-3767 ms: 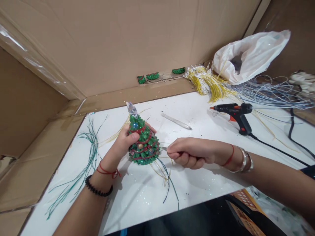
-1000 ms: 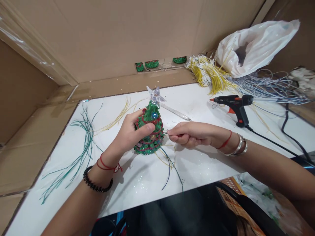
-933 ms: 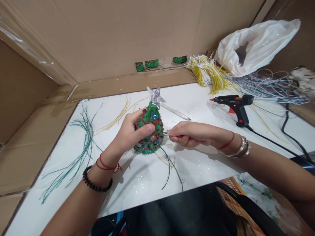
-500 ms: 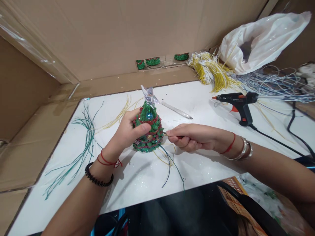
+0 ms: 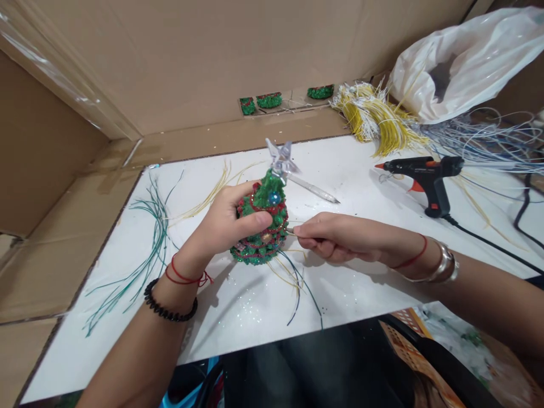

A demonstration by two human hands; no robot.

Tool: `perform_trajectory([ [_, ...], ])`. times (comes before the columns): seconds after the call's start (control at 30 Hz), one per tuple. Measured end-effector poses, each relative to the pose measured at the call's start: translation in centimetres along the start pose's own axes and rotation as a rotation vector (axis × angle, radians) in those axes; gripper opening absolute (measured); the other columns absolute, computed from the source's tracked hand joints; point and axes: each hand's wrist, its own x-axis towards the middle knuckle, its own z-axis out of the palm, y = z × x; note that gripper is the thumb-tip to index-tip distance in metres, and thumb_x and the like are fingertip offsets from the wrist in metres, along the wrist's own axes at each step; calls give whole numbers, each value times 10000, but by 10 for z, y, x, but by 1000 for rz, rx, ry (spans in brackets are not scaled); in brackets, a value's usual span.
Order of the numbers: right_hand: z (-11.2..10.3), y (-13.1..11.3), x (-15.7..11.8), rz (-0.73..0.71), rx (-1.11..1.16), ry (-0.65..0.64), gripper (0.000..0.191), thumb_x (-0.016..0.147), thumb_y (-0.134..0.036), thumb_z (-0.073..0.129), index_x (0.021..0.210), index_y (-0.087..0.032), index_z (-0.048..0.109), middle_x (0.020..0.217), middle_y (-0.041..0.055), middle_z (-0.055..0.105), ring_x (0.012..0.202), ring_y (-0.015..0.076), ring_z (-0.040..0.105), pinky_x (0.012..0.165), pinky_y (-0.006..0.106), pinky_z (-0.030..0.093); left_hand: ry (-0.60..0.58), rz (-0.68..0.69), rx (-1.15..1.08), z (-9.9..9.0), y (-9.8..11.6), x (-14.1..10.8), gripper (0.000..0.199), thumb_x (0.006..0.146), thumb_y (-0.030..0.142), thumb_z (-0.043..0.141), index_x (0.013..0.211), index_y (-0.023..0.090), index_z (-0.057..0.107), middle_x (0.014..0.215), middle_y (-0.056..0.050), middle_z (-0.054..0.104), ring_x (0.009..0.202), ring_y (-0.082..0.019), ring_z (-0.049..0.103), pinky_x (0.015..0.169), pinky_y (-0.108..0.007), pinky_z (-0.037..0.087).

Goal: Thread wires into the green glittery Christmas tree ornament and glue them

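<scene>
Much of the space behind the work is cardboard (image 5: 233,56), with a slot low down through which green pieces (image 5: 269,100) show. In front of it lies the white table (image 5: 331,164), flecked with glitter towards the near edge. At its far right corner sit a plastic bag (image 5: 471,68), a tangle of blue and white wires (image 5: 476,139) and a bunch of yellow wires (image 5: 382,122). Green wires (image 5: 155,238) spread along the left side.

Between the two hands, over the middle of the table, stands the small tree (image 5: 278,226), roughly upright. The left hand (image 5: 227,221) grips it from the left, thumb across the front, the other fingers mostly hidden behind. The right hand (image 5: 335,238), just beside the tree's right side, is closed round a thin tool (image 5: 290,230). The tool points at the tree's lower half; whether its tip touches is too small to tell.

A glue gun (image 5: 431,181) lies beyond the right hand, and a white stick (image 5: 314,190) behind the tree. On top is a clear star (image 5: 284,157); below it, a blue bauble (image 5: 274,198).
</scene>
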Motion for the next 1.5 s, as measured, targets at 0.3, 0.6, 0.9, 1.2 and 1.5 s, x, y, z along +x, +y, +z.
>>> perform_trajectory([
  [0.3, 7, 6, -1, -117, -249, 135, 377, 917, -428, 424, 627, -190, 383, 487, -86, 296, 401, 40, 208, 374, 169, 173, -12, 24, -24, -2, -3, 0, 637, 628, 715, 642, 876, 129, 671, 769, -82, 680, 698, -221, 630, 602, -313, 508],
  [0.6, 15, 11, -3, -361, -759, 288, 451, 970, -432, 337, 596, -184, 390, 502, -47, 416, 472, 68, 372, 509, 229, 308, 7, -29, -205, 3, -10, 2, 609, 638, 718, 617, 792, 130, 650, 686, -79, 667, 595, -212, 629, 503, -311, 494],
  [0.9, 6, 4, -6, -410, -938, 260, 446, 975, -396, 331, 586, -182, 366, 513, -38, 375, 477, 67, 316, 514, 236, 246, 7, -37, -146, 8, 1, -1, 589, 641, 712, 627, 794, 144, 587, 660, -55, 617, 576, -181, 576, 494, -312, 496],
  [1.2, 18, 17, 0, -444, -1378, 700, 252, 872, -216, 483, 670, -202, 333, 561, -20, 279, 543, 120, 84, 559, 313, 65, 83, -113, -251, 16, 7, 5, 519, 718, 675, 589, 698, 163, 505, 589, -27, 567, 510, -154, 564, 468, -303, 501],
  [1.5, 4, 3, -6, -316, -521, 264, 345, 940, -420, 424, 727, -170, 531, 543, -52, 310, 477, 72, 251, 462, 220, 202, 74, -46, -169, 12, 3, 6, 558, 742, 681, 555, 732, 123, 582, 600, -61, 609, 531, -172, 586, 460, -315, 484],
])
